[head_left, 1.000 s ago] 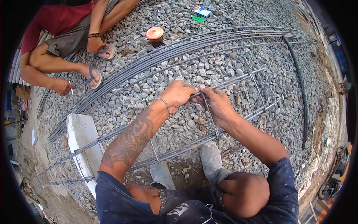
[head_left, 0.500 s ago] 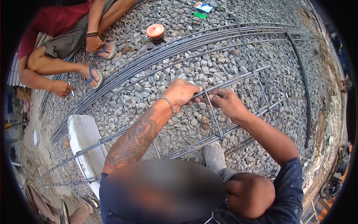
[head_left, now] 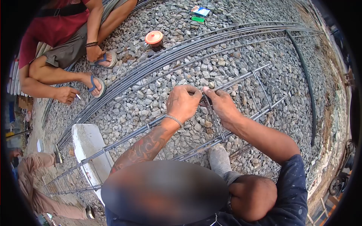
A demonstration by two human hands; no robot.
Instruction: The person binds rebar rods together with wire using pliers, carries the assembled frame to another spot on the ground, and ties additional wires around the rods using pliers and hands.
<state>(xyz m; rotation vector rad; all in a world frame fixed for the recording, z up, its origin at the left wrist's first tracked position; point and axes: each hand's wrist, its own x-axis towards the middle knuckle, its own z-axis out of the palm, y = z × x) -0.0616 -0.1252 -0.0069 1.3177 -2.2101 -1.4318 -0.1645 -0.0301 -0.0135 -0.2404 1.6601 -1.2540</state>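
Observation:
A long rebar cage (head_left: 241, 78), made of steel bars with square stirrups, lies at a slant in front of me over the gravel. My left hand (head_left: 183, 102) is closed at its upper bar, fingers curled by a stirrup joint. Against the same joint, my right hand (head_left: 223, 107) pinches thumb and fingertips together from the other side. Whatever sits between the fingertips is too small to make out. Below the hands, a stirrup (head_left: 215, 119) runs down to the lower bars (head_left: 200, 147).
Loose rebars (head_left: 169, 56) curve across the gravel (head_left: 226, 49). A cup with an orange lid (head_left: 154, 38) stands behind them. A white-edged slab (head_left: 88, 141) is under the cage. A co-worker (head_left: 68, 49) sits at upper left, cigarette in hand; another person's legs (head_left: 37, 184) show lower left.
My left hand has rolled over and drawn slightly down, its fingertips now nearer the right hand's. The right fingertips have risen onto the upper bar. More of the person at lower left shows.

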